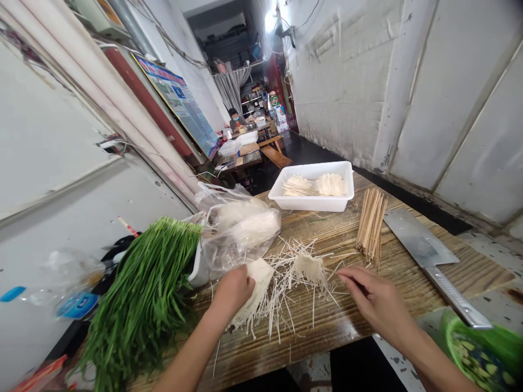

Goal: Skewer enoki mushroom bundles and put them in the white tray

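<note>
A: Location of specimen?
B: A fan-shaped bundle of thin, off-white, mushroom-like strands [261,272] lies on the brown wood-grained tabletop [333,234]. A smaller, ruffled cream-coloured clump of strands [309,267] sits to its right, between the hands, among scattered loose white strands [281,302].

A: Hands?
B: Left hand [232,291]: fingers curled closed on the upper left part of the fan-shaped bundle; fingertips hidden. Right hand [376,296]: thumb and forefinger meet at the tips, just beside the ruffled clump. Whether a strand or slim stick is pinched there, cannot tell; too fine.

A: Expected handling?
B: Judged light, soft and limp. Single strands probably bend or snap readily; the surface may be slightly damp and slick. Joined part looks firmer than the frayed ends.

A: Recommended hold?
B: Light pinch across the joined part, where strands sit together. Avoid the loose tips: likely to shed. Hard squeezing would probably crush it.

A: Surroundings?
B: White rectangular plastic tray [310,203] at the far side, holding two similar pale clumps. Right of that, a bundle of thin tan wooden sticks [371,226], stiff by appearance, with a broad steel cleaver [423,239] beside it.
</note>
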Demonstrator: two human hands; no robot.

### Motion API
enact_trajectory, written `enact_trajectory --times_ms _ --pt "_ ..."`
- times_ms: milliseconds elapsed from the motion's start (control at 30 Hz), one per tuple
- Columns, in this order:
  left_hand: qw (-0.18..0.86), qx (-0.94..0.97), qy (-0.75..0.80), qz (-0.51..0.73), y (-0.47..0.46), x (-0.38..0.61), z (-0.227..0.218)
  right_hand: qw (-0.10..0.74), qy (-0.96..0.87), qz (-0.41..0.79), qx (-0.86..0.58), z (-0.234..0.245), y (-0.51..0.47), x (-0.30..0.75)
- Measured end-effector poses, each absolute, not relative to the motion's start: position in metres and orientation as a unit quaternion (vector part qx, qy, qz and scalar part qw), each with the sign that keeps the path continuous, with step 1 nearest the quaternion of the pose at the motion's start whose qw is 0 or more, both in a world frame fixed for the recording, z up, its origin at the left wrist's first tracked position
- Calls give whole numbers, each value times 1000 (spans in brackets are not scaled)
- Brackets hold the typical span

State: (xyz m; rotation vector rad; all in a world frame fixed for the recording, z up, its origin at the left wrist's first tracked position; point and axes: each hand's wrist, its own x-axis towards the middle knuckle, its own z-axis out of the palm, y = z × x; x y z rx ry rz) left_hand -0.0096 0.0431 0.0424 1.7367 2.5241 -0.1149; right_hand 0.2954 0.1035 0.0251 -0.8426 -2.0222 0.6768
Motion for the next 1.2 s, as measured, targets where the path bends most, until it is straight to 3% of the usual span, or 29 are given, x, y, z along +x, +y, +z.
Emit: enact_trajectory --times_ms 267,500,700,933,1100,1200 --pt "32 554 832 -11 33 -16 37 410 -805 266 -336 25 101 294" --pt "65 522 845 92 31 -26 29 410 -809 259 -332 25 100 296" --pt "95 443 844 288 22 -56 45 417 -816 230 -326 29 100 293" --pt "184 328 739 559 5 -82 67 457 -829 184 -265 36 109 281" --pt "233 275 655 664 6 -90 96 456 -844 169 -225 53 114 271" --pt "324 228 584 709 10 -89 107 455 -852 153 -212 64 116 265"
